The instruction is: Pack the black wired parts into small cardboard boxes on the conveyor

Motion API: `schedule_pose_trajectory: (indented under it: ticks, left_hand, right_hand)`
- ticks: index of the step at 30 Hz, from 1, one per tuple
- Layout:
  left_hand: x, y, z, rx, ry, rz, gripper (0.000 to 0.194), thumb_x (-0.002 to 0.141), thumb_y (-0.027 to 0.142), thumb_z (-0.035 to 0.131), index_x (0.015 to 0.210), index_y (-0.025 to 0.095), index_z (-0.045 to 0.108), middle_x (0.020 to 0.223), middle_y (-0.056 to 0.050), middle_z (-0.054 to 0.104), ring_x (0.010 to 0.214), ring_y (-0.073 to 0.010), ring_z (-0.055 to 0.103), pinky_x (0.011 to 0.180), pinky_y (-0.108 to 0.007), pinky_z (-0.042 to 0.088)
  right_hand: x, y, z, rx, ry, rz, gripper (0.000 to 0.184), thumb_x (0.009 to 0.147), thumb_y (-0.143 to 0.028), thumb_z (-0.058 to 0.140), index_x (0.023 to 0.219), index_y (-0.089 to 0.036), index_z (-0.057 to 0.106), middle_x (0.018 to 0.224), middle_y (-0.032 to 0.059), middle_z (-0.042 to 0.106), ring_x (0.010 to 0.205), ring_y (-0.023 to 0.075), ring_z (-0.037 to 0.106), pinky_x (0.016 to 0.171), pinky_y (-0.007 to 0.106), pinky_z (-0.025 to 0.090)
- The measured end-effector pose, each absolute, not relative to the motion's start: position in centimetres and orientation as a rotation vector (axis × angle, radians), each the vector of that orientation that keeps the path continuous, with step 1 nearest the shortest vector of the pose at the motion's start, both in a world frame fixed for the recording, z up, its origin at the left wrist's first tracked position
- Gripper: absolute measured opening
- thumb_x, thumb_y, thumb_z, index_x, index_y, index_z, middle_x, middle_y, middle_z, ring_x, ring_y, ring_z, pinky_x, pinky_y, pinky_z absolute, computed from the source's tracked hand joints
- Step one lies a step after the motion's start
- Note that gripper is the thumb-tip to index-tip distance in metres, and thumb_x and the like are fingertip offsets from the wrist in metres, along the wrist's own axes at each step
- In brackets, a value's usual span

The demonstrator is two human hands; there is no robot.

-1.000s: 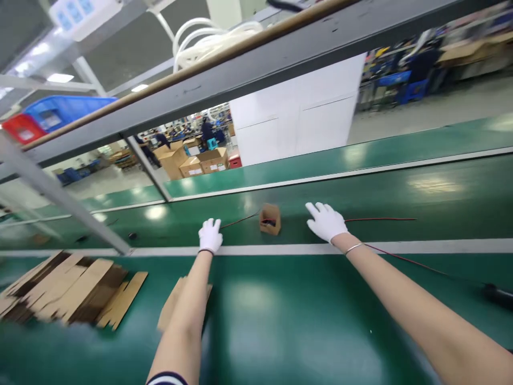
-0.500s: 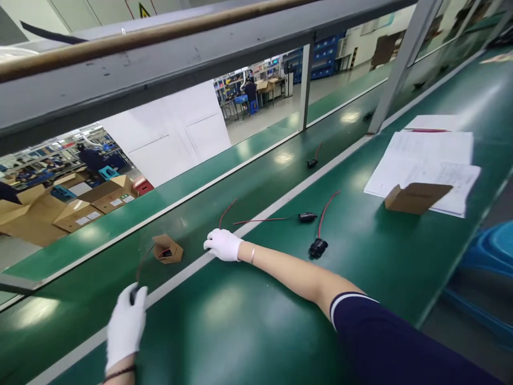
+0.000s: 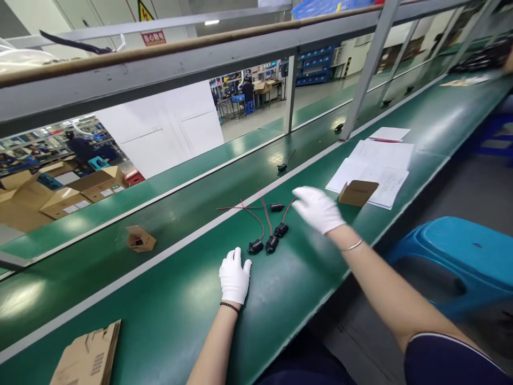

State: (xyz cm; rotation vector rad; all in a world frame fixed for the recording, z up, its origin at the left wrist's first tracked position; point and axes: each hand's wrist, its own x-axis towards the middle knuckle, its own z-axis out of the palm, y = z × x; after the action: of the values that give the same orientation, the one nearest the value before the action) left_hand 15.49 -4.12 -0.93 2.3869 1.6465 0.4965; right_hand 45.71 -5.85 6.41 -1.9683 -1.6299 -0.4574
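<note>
My left hand [image 3: 235, 275], in a white glove, rests on the green bench with its fingers apart and nothing in it. Just beyond its fingertips lies a black cylindrical connector with a red wire [image 3: 255, 246]. Two similar wired pieces, a middle one [image 3: 271, 244] and a right one [image 3: 281, 230], lie close beside it. Behind them is another black piece [image 3: 276, 207] on its side. My right hand [image 3: 318, 208], also gloved and slightly blurred, is above the bench to their right. Its fingers are stretched out near a red wire's end, and I see nothing held.
An open small carton [image 3: 141, 239] and a wired black piece [image 3: 282, 167] lie on the conveyor belt. Papers [image 3: 377, 160] and a brown box [image 3: 358, 193] lie at right. Flattened cardboard [image 3: 86, 355] is at lower left. A blue stool [image 3: 460, 256] stands beside the bench.
My left hand has moved right from the belt, and its wired piece is released. My right hand has left the belt edge and moved right. Two more wired pieces now lie grouped on the bench.
</note>
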Motion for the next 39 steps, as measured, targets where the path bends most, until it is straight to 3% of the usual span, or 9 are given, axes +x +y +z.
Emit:
schedule_pose_trajectory:
  ticks: [3,7,10,15,24,26,31,35,39]
  left_hand:
    - [14.4,-4.3,-1.3,2.442,1.605,0.578,0.042,0.086,0.029,0.049,0.126,0.016,0.052,0.121,-0.014,0.058,0.108,-0.0276,0.056,0.094,-0.041,0.045]
    - [12.4,-5.7,-1.9,2.436,1.525,0.734,0.042,0.086,0.027,0.047,0.127,0.016,0.049,0.121,-0.013,0.058,0.114,-0.0263,0.053,0.095,-0.042,0.046]
    - [12.1,-8.0,-1.5,2.405,1.552,0.961,0.058,0.085,0.029,0.05,0.137,0.014,0.032,0.13,-0.017,0.05,0.123,-0.0284,0.046,0.097,-0.045,0.044]
    - [13.2,-10.9,0.7,2.601,1.478,1.428,0.095,0.074,0.042,0.065,0.144,0.017,0.005,0.143,-0.026,0.026,0.132,-0.0376,0.032,0.099,-0.056,0.039]
    - [3.7,-10.2,-1.4,2.44,1.832,1.617,0.093,0.076,0.028,0.066,0.144,0.015,0.005,0.118,-0.02,0.055,0.11,-0.0293,0.057,0.092,-0.046,0.046]
    - [1.7,-9.9,-2.1,2.195,1.838,1.428,0.094,0.077,0.033,0.064,0.145,0.015,0.001,0.121,-0.019,0.055,0.109,-0.0274,0.058,0.09,-0.043,0.048]
    - [-1.5,-8.8,-2.0,1.725,1.82,1.178,0.099,0.073,0.041,0.067,0.146,0.019,0.004,0.146,-0.017,0.032,0.131,-0.0279,0.038,0.107,-0.042,0.035]
    - [-2.8,-9.4,-1.2,1.805,1.868,1.431,0.107,0.07,0.043,0.07,0.146,0.016,-0.001,0.148,-0.02,0.024,0.136,-0.0308,0.029,0.111,-0.048,0.026]
    - [-2.0,-11.5,-0.1,1.966,1.869,1.743,0.094,0.077,0.032,0.064,0.146,0.017,0.002,0.142,-0.02,0.034,0.128,-0.0287,0.042,0.105,-0.049,0.035]
  right_hand:
    - [54.4,-7.1,8.3,-2.267,-1.217,-0.53,0.034,0.083,-0.027,0.051,0.104,-0.003,0.063,0.105,0.0291,0.058,0.104,0.0361,0.053,0.076,0.049,0.039]
    - [57.8,-8.4,10.1,-2.356,-1.182,-0.417,0.02,0.081,-0.024,0.053,0.076,-0.013,0.069,0.079,0.0195,0.062,0.08,0.0294,0.06,0.064,0.044,0.041]
    - [52.1,-9.1,11.9,-2.442,-1.096,-0.275,0.024,0.083,-0.028,0.055,0.099,-0.017,0.068,0.089,0.0184,0.065,0.081,0.0301,0.062,0.065,0.045,0.044]
    - [33.5,-9.9,12.9,-1.827,-1.53,-0.032,0.053,0.084,-0.034,0.051,0.136,-0.025,0.045,0.105,0.0069,0.067,0.081,0.0215,0.063,0.075,0.034,0.049]
    - [17.1,-9.1,8.0,-1.352,-1.822,0.875,0.058,0.09,-0.035,0.038,0.145,-0.017,0.027,0.096,0.0056,0.068,0.074,0.017,0.062,0.067,0.027,0.047]
    - [17.8,-7.7,7.9,-1.356,-1.925,0.823,0.061,0.091,-0.041,0.039,0.146,-0.018,0.024,0.093,0.0044,0.068,0.079,0.0179,0.062,0.07,0.028,0.047]
    - [26.6,-2.6,8.4,-1.92,-1.915,0.151,0.041,0.088,-0.041,0.044,0.121,-0.022,0.058,0.119,0.0109,0.06,0.104,0.0268,0.057,0.084,0.037,0.045]
    - [36.0,-3.1,7.2,-2.317,-1.69,0.054,0.041,0.088,-0.035,0.038,0.119,-0.02,0.062,0.115,0.0127,0.063,0.093,0.0281,0.062,0.075,0.039,0.049]
    - [39.1,-6.5,4.9,-2.207,-1.934,0.027,0.04,0.087,-0.022,0.035,0.112,-0.023,0.066,0.114,0.0092,0.064,0.096,0.0259,0.06,0.077,0.039,0.05]
